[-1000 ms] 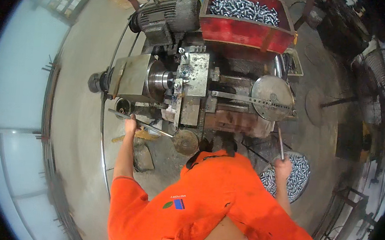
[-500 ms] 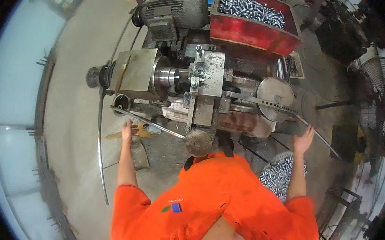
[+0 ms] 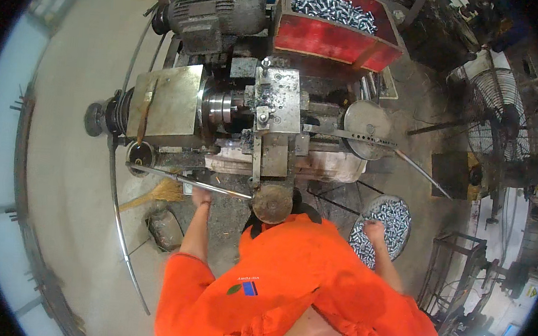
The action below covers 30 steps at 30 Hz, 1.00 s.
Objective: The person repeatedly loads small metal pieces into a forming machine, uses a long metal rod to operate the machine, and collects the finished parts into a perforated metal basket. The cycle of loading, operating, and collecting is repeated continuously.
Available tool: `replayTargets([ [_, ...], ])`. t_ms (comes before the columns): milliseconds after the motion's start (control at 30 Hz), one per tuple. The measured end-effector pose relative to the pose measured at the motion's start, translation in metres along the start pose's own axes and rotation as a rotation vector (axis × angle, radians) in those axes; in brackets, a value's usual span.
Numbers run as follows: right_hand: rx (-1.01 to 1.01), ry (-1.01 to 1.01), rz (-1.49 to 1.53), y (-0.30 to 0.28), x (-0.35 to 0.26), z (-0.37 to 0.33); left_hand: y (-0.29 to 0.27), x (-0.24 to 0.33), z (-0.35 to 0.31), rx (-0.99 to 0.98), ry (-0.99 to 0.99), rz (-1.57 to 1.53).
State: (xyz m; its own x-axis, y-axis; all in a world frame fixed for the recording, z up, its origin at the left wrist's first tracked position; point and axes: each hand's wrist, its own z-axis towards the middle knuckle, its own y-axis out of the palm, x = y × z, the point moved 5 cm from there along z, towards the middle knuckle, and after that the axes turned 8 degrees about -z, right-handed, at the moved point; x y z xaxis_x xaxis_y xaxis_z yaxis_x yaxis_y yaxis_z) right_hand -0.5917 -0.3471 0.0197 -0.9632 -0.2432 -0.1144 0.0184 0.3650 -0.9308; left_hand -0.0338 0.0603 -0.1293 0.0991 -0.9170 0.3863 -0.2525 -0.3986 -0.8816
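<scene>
My left hand [image 3: 201, 196] is just below the long metal lever [image 3: 187, 180] at the front of a lathe-like machine. The lever partly hides its fingers, so I cannot tell whether they are open or closed. Over a round container of small shiny metal pieces [image 3: 393, 223], my right hand [image 3: 374, 230] is closed, its fingers curled in. Whatever it may hold is too small to make out. Ahead of me are the machine's chuck [image 3: 219, 107] and its oily tool slide [image 3: 277, 100]. A round disc [image 3: 272, 204] sits at the lever's near end.
A red bin [image 3: 334, 41] full of similar metal pieces stands behind the machine, beside a motor [image 3: 217, 11]. A perforated bar with a rod handle [image 3: 421, 172] sticks out to the right. A broom [image 3: 161, 193] lies at left; a caged fan [image 3: 500, 115] stands at right.
My right hand has left the area by the rod handle and come down and inward over the container, its fingers now curled. My left hand has moved inward below the lever. The view has shifted.
</scene>
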Motion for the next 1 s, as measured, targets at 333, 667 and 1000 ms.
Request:
replayTargets([
  [333, 0.115, -0.401, 0.15, -0.132, -0.153, 0.084, -0.063, 0.014, 0.025, -0.385, 0.351, 0.46],
  [667, 0.196, -1.188, 0.306, -0.197, -0.483, 0.037, -0.291, 0.028, 0.007, 0.302, 0.283, 0.053],
  [1000, 0.112, -1.276, -0.11, -0.143, -0.581, 0.033, -0.321, -0.141, -0.093, 0.387, -0.408, -0.071],
])
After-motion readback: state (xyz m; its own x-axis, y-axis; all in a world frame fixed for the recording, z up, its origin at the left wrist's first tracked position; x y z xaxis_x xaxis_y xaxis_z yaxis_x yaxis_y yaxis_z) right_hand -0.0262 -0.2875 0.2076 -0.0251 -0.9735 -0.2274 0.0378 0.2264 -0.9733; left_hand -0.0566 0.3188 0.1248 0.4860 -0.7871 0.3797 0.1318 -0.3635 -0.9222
